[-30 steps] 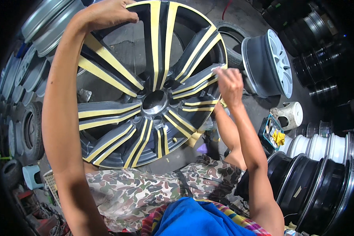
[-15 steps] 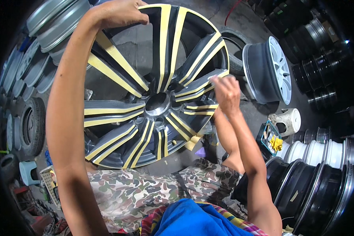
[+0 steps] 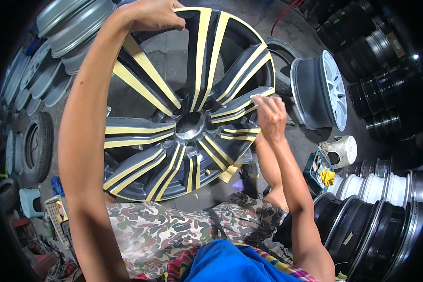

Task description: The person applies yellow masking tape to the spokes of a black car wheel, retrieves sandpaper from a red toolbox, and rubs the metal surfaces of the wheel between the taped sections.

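Silver-grey wheels [image 3: 75, 28] are piled at the upper left, with a dark tyre [image 3: 37, 146] below them and a pale blue stool [image 3: 30, 202] near a beige basket [image 3: 56, 220] farther down. On the right, a grey wheel [image 3: 310, 91] sits just beside another tyre [image 3: 282, 63], its spoked face toward the right edge. Below it are a scuffed white stool [image 3: 346, 150] and a teal basket [image 3: 318, 181] holding a crumpled yellow item [image 3: 326, 177]. White rims [image 3: 373, 189] and black rims [image 3: 346, 226] line the lower right; more dark rims [image 3: 373, 94] fill the shadowy upper right. A red cord [image 3: 283, 19] crosses the floor.

pale label-like patch [image 3: 348, 238] on a black rim [image 3: 355, 224], nothing on it readable, no legible text elsewhere
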### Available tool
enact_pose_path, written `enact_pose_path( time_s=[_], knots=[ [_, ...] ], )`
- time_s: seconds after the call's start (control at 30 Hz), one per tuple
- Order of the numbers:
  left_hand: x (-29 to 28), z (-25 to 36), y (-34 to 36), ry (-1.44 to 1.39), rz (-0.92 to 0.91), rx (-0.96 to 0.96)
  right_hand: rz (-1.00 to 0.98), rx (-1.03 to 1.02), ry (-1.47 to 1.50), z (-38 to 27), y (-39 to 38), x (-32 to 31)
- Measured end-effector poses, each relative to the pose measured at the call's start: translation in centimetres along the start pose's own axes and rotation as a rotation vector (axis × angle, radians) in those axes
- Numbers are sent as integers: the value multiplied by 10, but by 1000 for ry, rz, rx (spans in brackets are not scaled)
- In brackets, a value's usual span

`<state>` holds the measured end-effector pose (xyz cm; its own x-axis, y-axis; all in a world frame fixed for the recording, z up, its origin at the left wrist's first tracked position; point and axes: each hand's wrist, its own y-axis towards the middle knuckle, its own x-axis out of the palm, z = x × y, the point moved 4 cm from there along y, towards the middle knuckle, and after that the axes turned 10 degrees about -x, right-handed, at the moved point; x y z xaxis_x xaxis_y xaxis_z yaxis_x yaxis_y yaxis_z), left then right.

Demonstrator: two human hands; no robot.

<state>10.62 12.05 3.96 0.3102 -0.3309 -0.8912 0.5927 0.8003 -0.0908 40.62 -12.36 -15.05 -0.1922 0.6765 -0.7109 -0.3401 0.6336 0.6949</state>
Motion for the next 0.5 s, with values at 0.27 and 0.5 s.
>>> enact_pose_path(
  time_s=[0.27, 0.5],
  knots=[
    [-3, 2, -5, 17, 19, 30, 2, 46, 11, 19, 1, 2],
    [1, 0, 0, -28, -3, 11, -48, -7, 60, -7, 3, 0]
  ],
)
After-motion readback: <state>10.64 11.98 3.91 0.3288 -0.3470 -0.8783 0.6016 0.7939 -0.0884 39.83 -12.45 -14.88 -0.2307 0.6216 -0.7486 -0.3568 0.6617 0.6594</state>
